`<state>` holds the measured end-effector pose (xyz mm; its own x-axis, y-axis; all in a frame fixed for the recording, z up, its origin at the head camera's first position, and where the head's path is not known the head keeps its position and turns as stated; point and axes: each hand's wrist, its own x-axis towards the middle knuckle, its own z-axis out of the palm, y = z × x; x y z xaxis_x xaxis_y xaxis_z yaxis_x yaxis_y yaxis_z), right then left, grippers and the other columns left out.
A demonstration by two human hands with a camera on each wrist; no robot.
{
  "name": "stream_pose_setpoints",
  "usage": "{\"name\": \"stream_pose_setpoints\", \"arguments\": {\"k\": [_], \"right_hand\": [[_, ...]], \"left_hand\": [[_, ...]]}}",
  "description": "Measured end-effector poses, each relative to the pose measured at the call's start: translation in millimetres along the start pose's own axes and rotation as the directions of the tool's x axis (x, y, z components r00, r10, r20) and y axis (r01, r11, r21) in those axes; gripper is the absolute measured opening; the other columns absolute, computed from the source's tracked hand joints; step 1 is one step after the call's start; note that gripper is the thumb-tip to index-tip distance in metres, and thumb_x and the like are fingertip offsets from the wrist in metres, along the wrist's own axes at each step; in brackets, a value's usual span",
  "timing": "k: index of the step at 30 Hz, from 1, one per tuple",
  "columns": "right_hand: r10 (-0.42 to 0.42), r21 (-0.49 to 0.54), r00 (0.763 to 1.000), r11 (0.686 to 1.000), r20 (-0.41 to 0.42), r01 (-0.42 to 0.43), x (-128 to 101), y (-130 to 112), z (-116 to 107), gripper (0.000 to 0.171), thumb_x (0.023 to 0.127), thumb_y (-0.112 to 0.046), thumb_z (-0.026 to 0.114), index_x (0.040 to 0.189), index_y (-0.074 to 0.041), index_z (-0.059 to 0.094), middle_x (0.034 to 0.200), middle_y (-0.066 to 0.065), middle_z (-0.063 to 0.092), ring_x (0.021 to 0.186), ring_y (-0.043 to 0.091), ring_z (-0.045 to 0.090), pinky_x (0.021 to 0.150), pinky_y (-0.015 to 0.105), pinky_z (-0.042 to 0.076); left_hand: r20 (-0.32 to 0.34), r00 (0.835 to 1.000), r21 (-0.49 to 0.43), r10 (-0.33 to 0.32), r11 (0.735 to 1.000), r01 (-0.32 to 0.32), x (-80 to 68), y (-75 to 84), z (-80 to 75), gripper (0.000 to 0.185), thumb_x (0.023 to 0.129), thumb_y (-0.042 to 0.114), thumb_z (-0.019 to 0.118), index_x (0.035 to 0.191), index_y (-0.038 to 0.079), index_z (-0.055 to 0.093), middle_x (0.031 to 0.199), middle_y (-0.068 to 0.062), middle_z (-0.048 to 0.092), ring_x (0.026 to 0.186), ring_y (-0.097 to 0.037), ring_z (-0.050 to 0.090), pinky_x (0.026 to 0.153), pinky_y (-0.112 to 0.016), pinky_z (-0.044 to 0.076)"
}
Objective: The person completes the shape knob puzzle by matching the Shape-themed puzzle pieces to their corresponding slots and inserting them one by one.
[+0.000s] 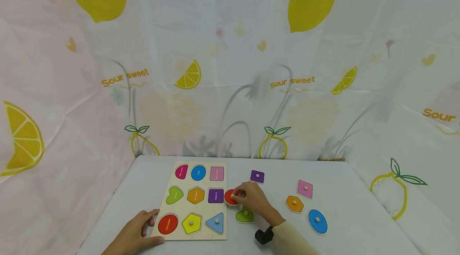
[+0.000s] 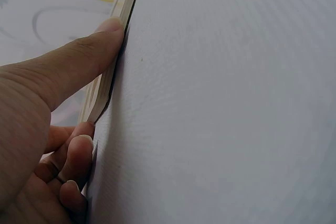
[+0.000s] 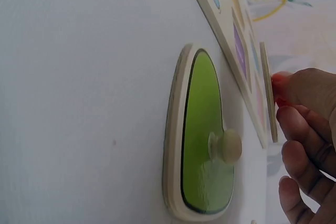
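Observation:
A wooden shape puzzle board (image 1: 203,237) lies on the table. My left hand (image 1: 134,233) grips its near left corner, thumb on the front edge and fingers at the left side; the left wrist view shows the thumb (image 2: 86,59) on the board's edge. With thumb and fingers, my right hand (image 1: 253,198) pinches a red round puzzle piece (image 1: 229,196) by its knob, beside the board's right edge. In the right wrist view the red piece (image 3: 268,93) is seen edge-on, raised off the table. Close below that hand lies a green heart piece (image 1: 243,217).
A yellow pentagon (image 1: 187,225) and blue triangle (image 1: 215,226) with knobs sit in the board; the other recesses show printed shapes. Loose at right are a purple square (image 1: 257,175), pink piece (image 1: 302,193), orange hexagon (image 1: 296,208) and blue oval (image 1: 320,227). A printed curtain (image 1: 230,55) stands behind.

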<state>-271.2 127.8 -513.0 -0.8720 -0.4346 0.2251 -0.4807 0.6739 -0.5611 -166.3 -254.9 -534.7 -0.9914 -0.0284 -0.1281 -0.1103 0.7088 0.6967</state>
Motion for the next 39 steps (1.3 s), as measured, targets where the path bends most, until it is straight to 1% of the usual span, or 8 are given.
{"name": "stream_pose_setpoints", "arguments": {"k": [5, 12, 22, 26, 29, 33, 37, 39], "right_hand": [[0.009, 0.005, 1.000, 1.000, 0.015, -0.009, 3.1, -12.4, 6.0, 0.015, 0.092, -0.029, 0.079, 0.090, -0.014, 0.080, 0.070, -0.014, 0.055, 0.069, 0.005, 0.048, 0.063, 0.022, 0.044], [0.015, 0.027, 0.999, 1.000, 0.035, -0.016, 8.7, -27.8, 16.2, 0.015, 0.092, -0.029, 0.080, 0.092, -0.014, 0.081, 0.070, -0.013, 0.054, 0.071, 0.006, 0.048, 0.064, 0.021, 0.044], [-0.061, 0.017, 0.996, 0.998, 0.057, 0.061, 16.3, -51.6, 32.3, 0.015, 0.091, -0.029, 0.080, 0.090, -0.014, 0.081, 0.068, -0.014, 0.052, 0.070, 0.003, 0.045, 0.064, 0.018, 0.042], [-0.048, 0.044, 0.997, 0.998, 0.068, 0.045, 17.3, -61.7, 37.1, 0.015, 0.091, -0.029, 0.080, 0.089, -0.014, 0.081, 0.067, -0.014, 0.052, 0.071, 0.003, 0.046, 0.064, 0.018, 0.042], [-0.042, 0.046, 0.997, 0.998, 0.070, 0.039, 18.8, -67.6, 41.9, 0.015, 0.091, -0.029, 0.081, 0.089, -0.015, 0.081, 0.066, -0.013, 0.051, 0.069, 0.002, 0.045, 0.063, 0.018, 0.041], [-0.077, 0.021, 0.994, 0.997, 0.073, 0.076, 21.7, -75.3, 49.6, 0.015, 0.092, -0.031, 0.080, 0.090, -0.016, 0.081, 0.067, -0.014, 0.049, 0.068, 0.001, 0.044, 0.062, 0.017, 0.040], [-0.114, 0.029, 0.990, 0.993, 0.085, 0.112, 23.8, -83.6, 56.5, 0.014, 0.092, -0.029, 0.080, 0.088, -0.016, 0.080, 0.068, -0.014, 0.049, 0.067, 0.000, 0.044, 0.060, 0.016, 0.041], [-0.120, 0.039, 0.988, 0.992, 0.097, 0.117, 24.5, -87.7, 59.5, 0.013, 0.092, -0.028, 0.080, 0.086, -0.016, 0.080, 0.067, -0.015, 0.049, 0.067, 0.000, 0.043, 0.059, 0.016, 0.041]], "left_hand": [[0.001, 1.000, 0.014, 0.001, 1.000, -0.001, 0.7, -0.2, 0.3, 0.106, 0.054, 0.044, 0.100, 0.140, -0.002, 0.059, 0.092, 0.000, 0.048, 0.074, -0.018, 0.046, 0.060, -0.025, 0.045], [-0.002, 1.000, 0.011, 0.000, 1.000, 0.000, 0.7, -0.1, 0.9, 0.105, 0.054, 0.043, 0.100, 0.140, -0.001, 0.059, 0.092, 0.000, 0.049, 0.074, -0.018, 0.046, 0.060, -0.024, 0.045], [-0.009, 1.000, 0.017, 0.026, 1.000, -0.026, -1.4, -0.3, -0.5, 0.103, 0.056, 0.041, 0.100, 0.139, -0.003, 0.059, 0.091, 0.001, 0.049, 0.071, -0.017, 0.046, 0.061, -0.024, 0.043], [-0.014, 0.999, 0.024, 0.031, 0.999, -0.030, -1.2, 0.0, -0.5, 0.103, 0.056, 0.042, 0.100, 0.139, -0.002, 0.060, 0.091, 0.001, 0.048, 0.071, -0.016, 0.045, 0.061, -0.024, 0.043], [-0.020, 0.999, 0.035, 0.040, 0.999, -0.039, -1.2, 0.1, -0.8, 0.102, 0.056, 0.042, 0.100, 0.139, -0.002, 0.060, 0.090, 0.001, 0.048, 0.071, -0.016, 0.045, 0.061, -0.024, 0.043], [-0.025, 0.998, 0.044, 0.050, 0.998, -0.049, -2.0, -0.5, -1.3, 0.098, 0.058, 0.040, 0.100, 0.138, -0.002, 0.061, 0.090, 0.001, 0.048, 0.070, -0.015, 0.044, 0.060, -0.024, 0.042], [-0.024, 0.998, 0.044, 0.057, 0.997, -0.056, -2.2, -1.3, -0.5, 0.097, 0.059, 0.040, 0.100, 0.137, -0.001, 0.061, 0.091, 0.002, 0.048, 0.070, -0.015, 0.044, 0.059, -0.024, 0.042], [-0.025, 0.998, 0.039, 0.053, 0.998, -0.052, -1.8, -1.5, 0.2, 0.097, 0.058, 0.040, 0.100, 0.138, 0.000, 0.061, 0.090, 0.002, 0.048, 0.070, -0.015, 0.044, 0.059, -0.024, 0.042]]}}
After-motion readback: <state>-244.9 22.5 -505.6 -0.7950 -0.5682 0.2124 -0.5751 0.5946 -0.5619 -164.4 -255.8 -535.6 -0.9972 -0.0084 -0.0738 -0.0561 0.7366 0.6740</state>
